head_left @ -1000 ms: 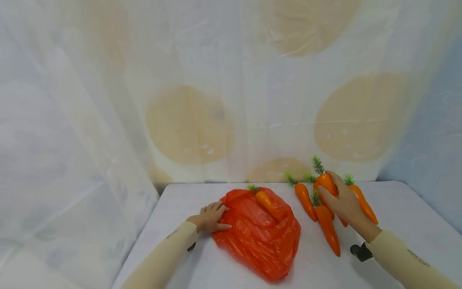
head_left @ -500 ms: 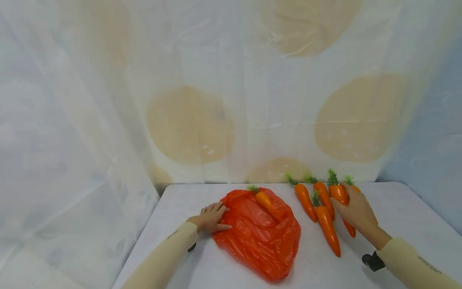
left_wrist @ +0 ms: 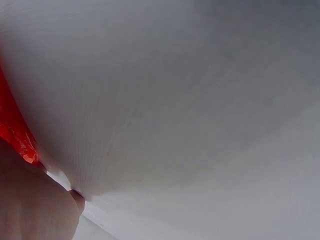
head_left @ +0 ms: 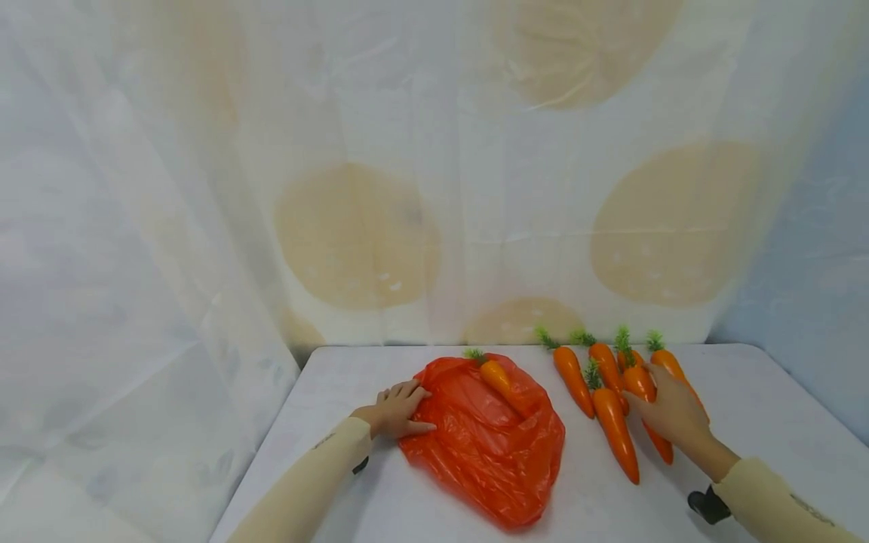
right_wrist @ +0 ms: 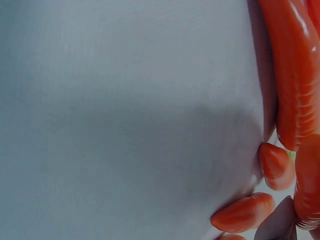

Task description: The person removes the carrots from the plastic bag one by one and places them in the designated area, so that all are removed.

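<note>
A crumpled red plastic bag [head_left: 475,445] lies on the white table, a carrot [head_left: 495,375] with a green top at its far side; that carrot's lower end blends into the red film. My left hand [head_left: 397,407] rests on the bag's left edge, fingers spread. Toward the right, my right hand [head_left: 679,411] holds an orange carrot [head_left: 640,386] between thumb and fingers, low at the table. In the right wrist view, the thumb [right_wrist: 280,220] sits beside the held carrot [right_wrist: 307,180].
Around the right hand lie several more carrots: a left one [head_left: 573,381], a front one [head_left: 616,437], one behind [head_left: 604,358], and one at the right [head_left: 668,364]. Another is partly hidden behind the held carrot. A patterned curtain [head_left: 475,188] hangs beyond the table [head_left: 353,366].
My right hand has moved rightward and down toward the near side with the carrot, away from the pile's back. The left hand and the bag have stayed put.
</note>
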A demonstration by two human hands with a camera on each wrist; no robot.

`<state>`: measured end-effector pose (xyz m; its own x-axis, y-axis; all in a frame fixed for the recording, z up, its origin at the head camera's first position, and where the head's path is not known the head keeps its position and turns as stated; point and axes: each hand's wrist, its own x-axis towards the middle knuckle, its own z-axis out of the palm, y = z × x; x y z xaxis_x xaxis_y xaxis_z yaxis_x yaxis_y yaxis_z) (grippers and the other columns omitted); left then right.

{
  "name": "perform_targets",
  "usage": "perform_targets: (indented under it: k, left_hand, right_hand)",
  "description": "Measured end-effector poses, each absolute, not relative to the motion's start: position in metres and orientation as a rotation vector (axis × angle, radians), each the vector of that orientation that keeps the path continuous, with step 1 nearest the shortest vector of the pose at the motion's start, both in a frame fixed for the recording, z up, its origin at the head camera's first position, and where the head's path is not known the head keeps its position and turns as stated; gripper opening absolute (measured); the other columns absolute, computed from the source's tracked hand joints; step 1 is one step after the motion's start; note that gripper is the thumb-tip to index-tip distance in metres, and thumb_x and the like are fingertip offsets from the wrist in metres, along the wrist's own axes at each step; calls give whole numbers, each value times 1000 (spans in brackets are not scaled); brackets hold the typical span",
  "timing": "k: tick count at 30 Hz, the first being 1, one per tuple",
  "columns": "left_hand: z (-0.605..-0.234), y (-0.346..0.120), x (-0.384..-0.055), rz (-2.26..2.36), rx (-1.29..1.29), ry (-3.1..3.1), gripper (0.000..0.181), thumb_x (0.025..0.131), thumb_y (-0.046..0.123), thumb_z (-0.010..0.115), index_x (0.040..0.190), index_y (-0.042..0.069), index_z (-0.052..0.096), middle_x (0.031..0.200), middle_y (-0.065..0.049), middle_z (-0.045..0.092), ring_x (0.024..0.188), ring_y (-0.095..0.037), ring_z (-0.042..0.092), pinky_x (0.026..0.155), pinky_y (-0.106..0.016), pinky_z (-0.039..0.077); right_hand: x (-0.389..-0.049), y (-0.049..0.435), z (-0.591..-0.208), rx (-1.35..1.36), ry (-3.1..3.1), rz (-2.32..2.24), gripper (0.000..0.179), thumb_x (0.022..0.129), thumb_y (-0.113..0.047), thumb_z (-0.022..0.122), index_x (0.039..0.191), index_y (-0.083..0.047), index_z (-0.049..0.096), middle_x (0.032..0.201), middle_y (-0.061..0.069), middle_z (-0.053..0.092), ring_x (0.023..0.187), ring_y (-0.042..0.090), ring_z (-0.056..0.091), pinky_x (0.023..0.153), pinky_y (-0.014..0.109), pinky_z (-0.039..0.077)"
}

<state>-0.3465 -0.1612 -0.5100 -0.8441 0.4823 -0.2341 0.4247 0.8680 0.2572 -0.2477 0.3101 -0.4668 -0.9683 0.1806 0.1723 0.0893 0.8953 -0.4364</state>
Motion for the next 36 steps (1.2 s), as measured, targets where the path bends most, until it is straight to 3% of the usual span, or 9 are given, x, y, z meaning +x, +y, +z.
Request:
perform_targets:
  k: [7, 13, 18, 21, 25, 30, 36]
  left_hand:
    - [-509, -162, -346, 282, 683, 2757, 70, 85, 65, 62, 141, 29, 41, 159, -2, 27, 144, -32, 26, 117, -62, 24]
    - [-515, -160, -351, 282, 674, 2756, 69, 86, 62, 64, 141, 26, 41, 159, -6, 27, 144, -34, 26, 116, -64, 23]
    - [-517, -160, -352, 284, 673, 2757, 70, 86, 63, 63, 141, 26, 41, 159, -6, 27, 144, -34, 26, 115, -63, 25]
    - [-513, -160, -350, 289, 677, 2752, 69, 86, 62, 63, 140, 26, 42, 158, -6, 28, 143, -33, 27, 115, -63, 25]
    - [-512, -161, -349, 287, 687, 2754, 69, 86, 64, 62, 140, 26, 42, 158, -6, 29, 143, -33, 27, 115, -63, 25]
    - [-514, -162, -350, 297, 686, 2749, 70, 87, 63, 62, 142, 25, 41, 159, -7, 27, 144, -34, 26, 115, -64, 24]
    - [-515, -160, -348, 284, 691, 2754, 70, 87, 64, 62, 142, 26, 41, 158, -5, 28, 144, -33, 26, 115, -63, 25]
  right_hand:
    - [-248, 309, -466, -162, -2743, 779, 74, 94, -38, 62, 145, 6, 32, 127, 35, 49, 96, 44, 56, 69, 50, 55]
    - [-248, 310, -464, -104, -2722, 828, 77, 92, -38, 66, 146, 4, 31, 131, 35, 47, 99, 45, 57, 70, 52, 54]
    - [-245, 313, -469, -176, -2782, 806, 78, 93, -38, 64, 146, 6, 29, 131, 37, 47, 92, 41, 58, 63, 40, 53]
    - [-245, 315, -472, -218, -2832, 806, 81, 94, -39, 62, 147, 8, 25, 133, 40, 44, 93, 42, 57, 64, 40, 53]
    - [-246, 316, -473, -271, -2863, 842, 84, 93, -38, 61, 146, 13, 20, 130, 42, 45, 95, 44, 58, 70, 46, 54]
    - [-246, 317, -476, -338, -2867, 905, 86, 91, -35, 62, 140, 21, 20, 125, 43, 45, 94, 42, 58, 70, 43, 56]
    - [-242, 315, -482, -467, -2941, 936, 88, 89, -38, 62, 137, 21, 18, 114, 39, 48, 87, 38, 56, 66, 37, 52]
